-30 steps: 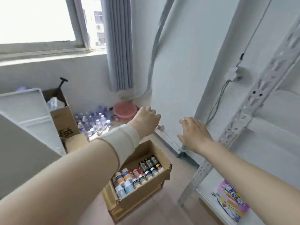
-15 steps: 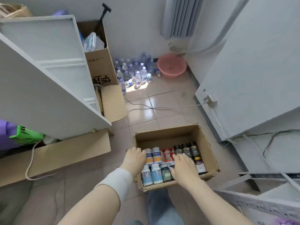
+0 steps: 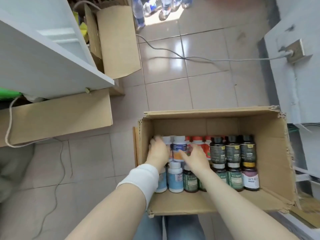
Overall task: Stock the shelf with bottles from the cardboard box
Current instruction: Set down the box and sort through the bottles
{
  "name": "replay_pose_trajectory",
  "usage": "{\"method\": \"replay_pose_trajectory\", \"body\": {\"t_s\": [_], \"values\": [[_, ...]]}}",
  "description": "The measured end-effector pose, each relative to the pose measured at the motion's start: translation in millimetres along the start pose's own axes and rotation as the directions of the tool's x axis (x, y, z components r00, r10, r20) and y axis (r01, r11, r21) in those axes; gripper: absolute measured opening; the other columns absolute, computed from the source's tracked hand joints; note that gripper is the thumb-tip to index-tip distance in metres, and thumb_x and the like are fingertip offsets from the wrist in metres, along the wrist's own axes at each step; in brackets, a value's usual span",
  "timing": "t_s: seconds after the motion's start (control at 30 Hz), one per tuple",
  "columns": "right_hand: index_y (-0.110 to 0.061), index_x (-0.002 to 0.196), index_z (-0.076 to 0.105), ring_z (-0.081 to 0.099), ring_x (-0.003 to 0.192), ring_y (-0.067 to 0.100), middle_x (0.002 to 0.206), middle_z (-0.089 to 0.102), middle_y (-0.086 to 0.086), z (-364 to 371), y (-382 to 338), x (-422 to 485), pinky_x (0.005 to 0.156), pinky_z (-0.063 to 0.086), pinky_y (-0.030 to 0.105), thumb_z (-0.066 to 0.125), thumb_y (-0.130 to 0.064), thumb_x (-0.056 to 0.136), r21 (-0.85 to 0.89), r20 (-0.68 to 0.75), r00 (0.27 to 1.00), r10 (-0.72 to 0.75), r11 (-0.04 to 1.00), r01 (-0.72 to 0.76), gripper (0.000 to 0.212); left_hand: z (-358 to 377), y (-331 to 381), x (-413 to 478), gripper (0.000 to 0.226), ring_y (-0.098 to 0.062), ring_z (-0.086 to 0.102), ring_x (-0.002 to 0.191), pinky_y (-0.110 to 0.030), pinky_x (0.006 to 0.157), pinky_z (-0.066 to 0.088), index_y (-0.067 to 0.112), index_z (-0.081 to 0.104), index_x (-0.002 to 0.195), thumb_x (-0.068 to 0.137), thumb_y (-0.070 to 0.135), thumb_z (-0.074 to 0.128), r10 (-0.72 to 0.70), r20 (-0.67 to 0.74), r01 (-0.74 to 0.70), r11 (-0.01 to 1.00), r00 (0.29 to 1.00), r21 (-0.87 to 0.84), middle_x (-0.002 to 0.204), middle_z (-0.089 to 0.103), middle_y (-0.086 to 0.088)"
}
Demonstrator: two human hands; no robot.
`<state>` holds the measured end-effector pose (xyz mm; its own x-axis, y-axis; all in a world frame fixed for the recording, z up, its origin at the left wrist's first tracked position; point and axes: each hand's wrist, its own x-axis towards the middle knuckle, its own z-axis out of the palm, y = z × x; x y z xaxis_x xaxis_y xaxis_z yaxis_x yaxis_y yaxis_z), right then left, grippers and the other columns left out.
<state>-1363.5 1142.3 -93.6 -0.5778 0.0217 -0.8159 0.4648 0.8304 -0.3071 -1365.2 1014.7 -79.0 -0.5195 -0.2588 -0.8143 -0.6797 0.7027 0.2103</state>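
Right now I have both hands down in the cardboard box (image 3: 207, 125), which sits on the tiled floor (image 3: 173, 84) in the lower right of the frame. The bottles (image 3: 232, 151) stand in two rows along its near side. White-capped ones are on the left, red in the middle and dark ones on the right. The far strip of the box bottom is bare.

My left hand (image 3: 158, 151) is at the left end of the back row, fingers curled round the leftmost white-capped bottle (image 3: 167, 141). My right hand (image 3: 196, 157) reaches in from the right, over the red bottles. Its fingers lie against the blue-and-orange labelled bottle (image 3: 179, 148). Blur keeps me from telling whether that hand has closed on it.

I judge the job barely begun. Nothing is lifted clear of the rows, and no stocked shelf shows in this view. Nearly every bottle still has to be taken out and carried over.
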Motion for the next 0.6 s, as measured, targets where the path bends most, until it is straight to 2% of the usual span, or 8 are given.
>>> {"method": "replay_pose_trajectory", "body": {"t_s": [0.1, 0.2, 0.33, 0.47, 0.53, 0.6], "values": [[-0.006, 0.129, 0.048, 0.045, 0.121, 0.031, 0.126, 0.051, 0.018, 10, 0, 13, 0.097, 0.039, 0.036, 0.064, -0.047, 0.08, 0.034, -0.018, 1.0, -0.004, 0.999, 0.004, 0.066, 9, 3, 11, 0.045, -0.032, 0.048, 0.122, -0.035, 0.098, 0.038, 0.0, 0.04, 0.128, 0.098, 0.034, 0.042, -0.027, -0.082, 0.035, 0.994, 0.996, 0.102, 0.131, 0.047, -0.018], [-0.008, 0.121, 0.052, 0.051, 0.11, 0.03, 0.118, 0.054, 0.017, 20, 4, 16, 0.089, 0.045, 0.036, 0.072, -0.046, 0.07, 0.076, -0.052, 0.998, -0.032, 0.996, 0.036, 0.067, 18, 8, 12, 0.047, -0.031, 0.046, 0.122, -0.035, 0.098, 0.037, 0.001, 0.044, 0.125, 0.098, 0.039, 0.041, -0.038, -0.165, 0.059, 0.99, 0.986, 0.126, 0.129, 0.049, -0.017], [-0.007, 0.125, 0.048, 0.048, 0.116, 0.031, 0.12, 0.051, 0.017, 19, 4, 15, 0.091, 0.041, 0.034, 0.076, -0.028, 0.073, 0.208, -0.062, 0.998, -0.02, 0.978, 0.032, 0.063, 17, 6, 20, 0.048, -0.032, 0.043, 0.123, -0.034, 0.101, 0.033, 0.001, 0.05, 0.126, 0.092, 0.035, 0.054, -0.091, -0.123, 0.079, 0.992, 0.988, -0.1, 0.128, 0.051, -0.019], [-0.007, 0.126, 0.049, 0.05, 0.116, 0.028, 0.121, 0.053, 0.014, 4, 14, 4, 0.097, 0.044, 0.042, 0.077, -0.022, 0.072, 0.295, -0.037, 0.998, -0.049, 0.954, 0.058, 0.062, 5, -3, 11, 0.047, -0.029, 0.055, 0.115, -0.037, 0.095, 0.047, 0.009, 0.061, 0.117, 0.077, 0.032, 0.072, -0.045, -0.085, 0.011, 0.932, 0.995, -0.363, 0.118, 0.062, -0.015], [-0.011, 0.126, 0.048, 0.054, 0.11, 0.025, 0.121, 0.053, 0.011, -12, 22, -11, 0.097, 0.046, 0.04, 0.078, -0.024, 0.072, 0.357, -0.048, 0.998, -0.031, 0.933, 0.046, 0.063, -6, -4, -5, 0.049, -0.025, 0.057, 0.11, -0.035, 0.086, 0.052, 0.015, 0.058, 0.116, 0.074, 0.032, 0.076, -0.013, -0.076, -0.024, 0.886, 0.997, -0.464, 0.118, 0.06, -0.009], [-0.012, 0.128, 0.046, 0.055, 0.106, 0.02, 0.12, 0.054, 0.005, -33, 27, -32, 0.095, 0.045, 0.034, 0.076, -0.023, 0.075, 0.453, -0.054, 0.998, -0.02, 0.891, 0.042, 0.062, -17, -1, -24, 0.045, -0.019, 0.059, 0.103, -0.027, 0.072, 0.053, 0.018, 0.053, 0.112, 0.075, 0.03, 0.076, 0.045, -0.051, -0.065, 0.839, 0.998, -0.539, 0.114, 0.058, -0.003]]}}
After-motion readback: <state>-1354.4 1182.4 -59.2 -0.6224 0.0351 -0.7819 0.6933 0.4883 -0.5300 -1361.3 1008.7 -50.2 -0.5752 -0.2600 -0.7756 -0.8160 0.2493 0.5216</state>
